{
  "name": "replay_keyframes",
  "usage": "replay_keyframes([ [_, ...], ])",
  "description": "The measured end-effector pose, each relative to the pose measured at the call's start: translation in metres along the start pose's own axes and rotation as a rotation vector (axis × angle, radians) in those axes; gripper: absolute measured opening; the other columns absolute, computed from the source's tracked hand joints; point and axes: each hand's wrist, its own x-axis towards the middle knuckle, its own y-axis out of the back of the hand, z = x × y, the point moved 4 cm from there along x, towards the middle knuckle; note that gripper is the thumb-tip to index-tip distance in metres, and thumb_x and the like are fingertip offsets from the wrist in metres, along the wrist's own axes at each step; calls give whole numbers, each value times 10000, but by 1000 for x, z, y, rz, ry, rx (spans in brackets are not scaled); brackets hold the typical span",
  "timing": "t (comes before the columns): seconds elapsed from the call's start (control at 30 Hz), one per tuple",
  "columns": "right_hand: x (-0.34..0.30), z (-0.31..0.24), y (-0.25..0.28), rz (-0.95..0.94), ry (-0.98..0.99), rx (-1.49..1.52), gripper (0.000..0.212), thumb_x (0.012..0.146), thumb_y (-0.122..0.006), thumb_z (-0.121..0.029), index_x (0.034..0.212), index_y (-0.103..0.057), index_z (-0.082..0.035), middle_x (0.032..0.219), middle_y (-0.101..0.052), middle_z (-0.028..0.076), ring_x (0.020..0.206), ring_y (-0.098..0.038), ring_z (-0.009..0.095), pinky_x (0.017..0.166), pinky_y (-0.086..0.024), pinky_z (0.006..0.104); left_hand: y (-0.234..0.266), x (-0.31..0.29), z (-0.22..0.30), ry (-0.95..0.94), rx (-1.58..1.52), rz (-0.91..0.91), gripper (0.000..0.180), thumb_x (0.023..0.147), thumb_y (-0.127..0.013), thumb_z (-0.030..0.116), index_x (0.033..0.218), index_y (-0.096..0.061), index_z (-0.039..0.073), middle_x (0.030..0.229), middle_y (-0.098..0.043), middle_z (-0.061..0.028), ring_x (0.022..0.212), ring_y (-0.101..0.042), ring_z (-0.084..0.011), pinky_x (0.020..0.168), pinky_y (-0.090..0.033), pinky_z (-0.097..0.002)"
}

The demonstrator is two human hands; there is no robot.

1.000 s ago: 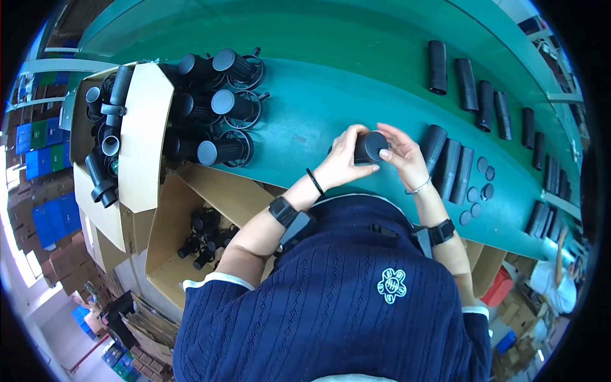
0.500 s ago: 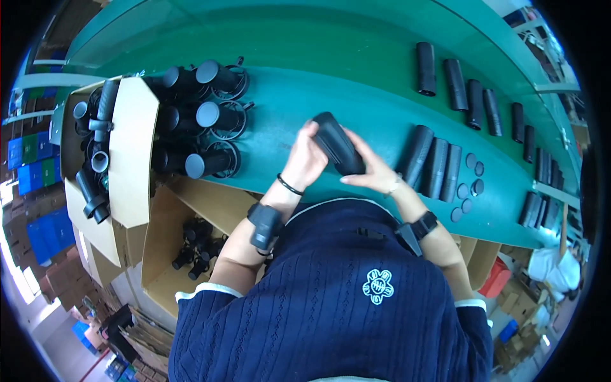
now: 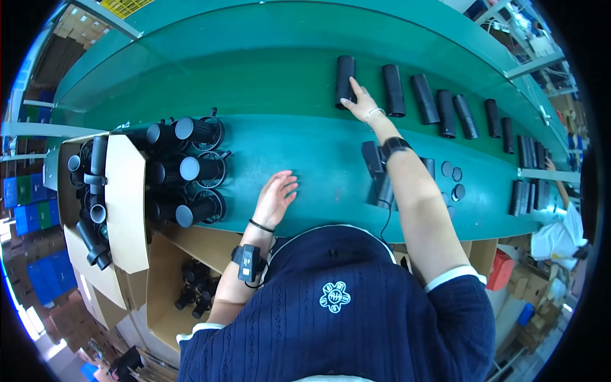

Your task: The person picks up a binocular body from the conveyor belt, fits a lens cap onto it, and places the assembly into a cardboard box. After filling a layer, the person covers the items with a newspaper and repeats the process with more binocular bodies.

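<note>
R hand (image 3: 360, 103) on 1 black tube (image 3: 345, 69), can't tell if grip's clamped; L hand (image 3: 275, 198) empty, fingers apart. Tube might shift if bumped.

Blk tube (image 3: 344, 83), grn bench (image 3: 254, 165), navy top (image 3: 375, 318), wht trim (image 3: 453, 275)

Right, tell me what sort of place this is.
Most likely a factory assembly or packing area: there's a long green workbench, black tubes lined up, and an open cardboard box holding black parts.
</note>
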Motion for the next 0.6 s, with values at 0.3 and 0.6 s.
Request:
replay_keyframes([
  [0.3, -184, -15, 63, -300, -402, -468, 1092, 744, -742, -339, 1478, 30, -99, 973, -629, 306, 887, -634, 433, 806, -509, 466, -10, 9, -10, -24, -4, -126, 277, 941, -533, 205, 1184, -543, 74, 1078, -587, -64, 999, -549, -160, 833, -447, -291],
  [0.6, -219, -113, 23, -555, -106, 1020, 670, 794, -657, -46, 1403, -377, -26, 1377, -456, 104, 1278, -426, 202, 1067, -359, 380, -88, -18, 10, -700, 950, -407, 821, 727, -796, 190, 1404, -355, 44, 1341, -444, -192, 1238, -465, -290, 1011, -416, -372],
])
